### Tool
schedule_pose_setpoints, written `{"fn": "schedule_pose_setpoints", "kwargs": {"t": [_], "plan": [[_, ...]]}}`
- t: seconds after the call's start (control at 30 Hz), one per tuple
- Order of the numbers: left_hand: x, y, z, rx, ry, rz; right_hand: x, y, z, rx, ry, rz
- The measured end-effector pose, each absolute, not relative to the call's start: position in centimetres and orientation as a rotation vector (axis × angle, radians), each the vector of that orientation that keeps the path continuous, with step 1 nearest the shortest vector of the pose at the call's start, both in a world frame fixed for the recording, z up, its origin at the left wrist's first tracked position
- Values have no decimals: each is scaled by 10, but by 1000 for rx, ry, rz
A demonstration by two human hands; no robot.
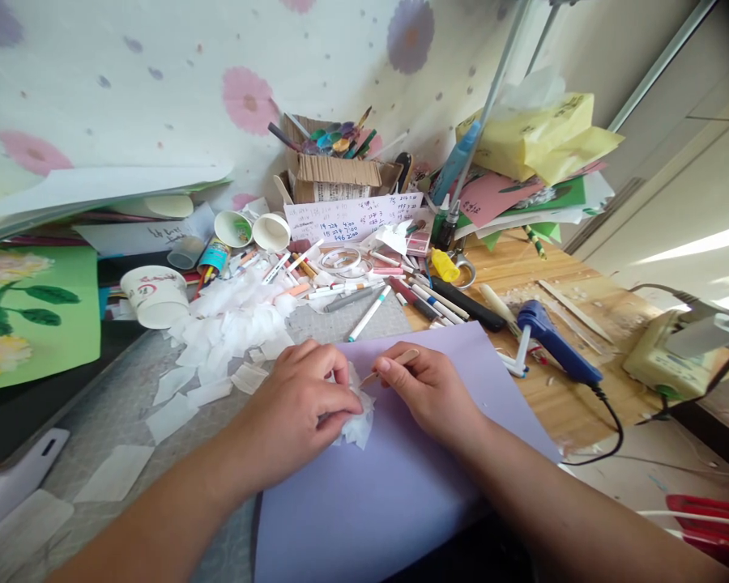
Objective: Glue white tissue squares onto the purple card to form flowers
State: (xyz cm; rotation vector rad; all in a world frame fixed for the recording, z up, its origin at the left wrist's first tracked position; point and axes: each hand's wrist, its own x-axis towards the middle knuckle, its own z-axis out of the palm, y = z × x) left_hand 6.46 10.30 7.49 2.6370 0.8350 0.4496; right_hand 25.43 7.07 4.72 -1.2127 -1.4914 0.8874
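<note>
"White tissue bundle [357, 429], is that what sits near the middle of the frame?"

"Yes, just below centre, over the purple sheet [334, 518], partly hidden by fingers."

"How is the left hand [313, 397] posed?"

"Its forearm [176, 502] slants up from the lower left corner. The back of the hand faces up, the fingers curl over, and thumb and forefinger are pinched on the tissue."

"And the right hand [425, 397]?"

"That forearm [559, 494] comes in from the lower right. The fingers are folded in, with the thumb pressed along a thin wooden stick [409, 357], so it is clamped on that. One rounded end sticks out above the knuckles; the other points left at the tissue. I cannot tell if the tip touches it."

"What lies about them?"

"Loose tissue pieces [224, 320] spread left of centre, beside the left hand. Markers [369, 314] lie above the purple sheet, and a blue glue gun [556, 344] rests at the right on the wooden surface [562, 413]."
</note>
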Motion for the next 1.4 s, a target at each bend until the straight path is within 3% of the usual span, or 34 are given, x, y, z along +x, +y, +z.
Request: {"fn": "schedule_pose_setpoints", "kwargs": {"t": [0.87,0.97,1.07,1.17,1.4], "plan": [[59,105,83,2639,791,420,254,68,47,-1166,-1491,918],[46,118,85,2561,965,548,254,67,47,-1164,-1514,933],[20,139,89,2422,1471,682,254,67,46,-1186,-1518,935],[-4,157,90,2387,1787,544,254,67,45,-1195,-1532,928],[2,160,69,2706,1534,331,254,67,44,-1209,-1564,897]]}}
